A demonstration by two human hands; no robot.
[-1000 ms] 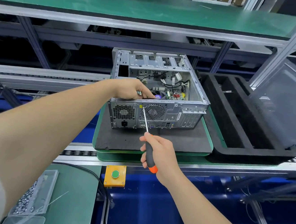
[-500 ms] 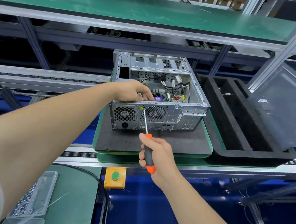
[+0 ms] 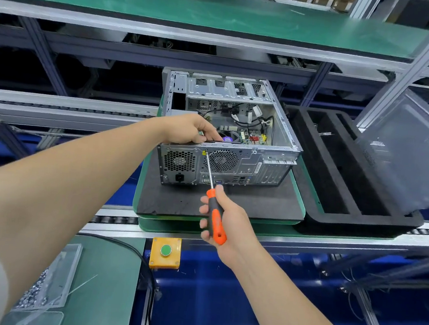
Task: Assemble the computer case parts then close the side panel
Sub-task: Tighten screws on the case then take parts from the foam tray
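Observation:
An open grey computer case (image 3: 273,165) lies on its side on a black foam pad (image 3: 256,205), rear panel facing me, motherboard and cables exposed. My left hand (image 3: 187,129) grips the top rear edge of the case above the power supply (image 3: 179,163). My right hand (image 3: 225,217) holds an orange and black screwdriver (image 3: 215,214); its shaft tip meets a screw at the top of the rear panel, left of the fan grille (image 3: 220,160). The grey side panel (image 3: 406,149) leans upright at the right, off the case.
A black foam tray (image 3: 359,221) with long slots sits right of the case on the roller conveyor (image 3: 113,219). A yellow box with a green button (image 3: 165,252) hangs below. A clear bin of screws (image 3: 44,287) stands lower left. A green shelf (image 3: 197,6) runs overhead.
My right hand has turned on the screwdriver handle, showing more of its orange grip. The tip stays at the same screw and my left hand keeps its hold.

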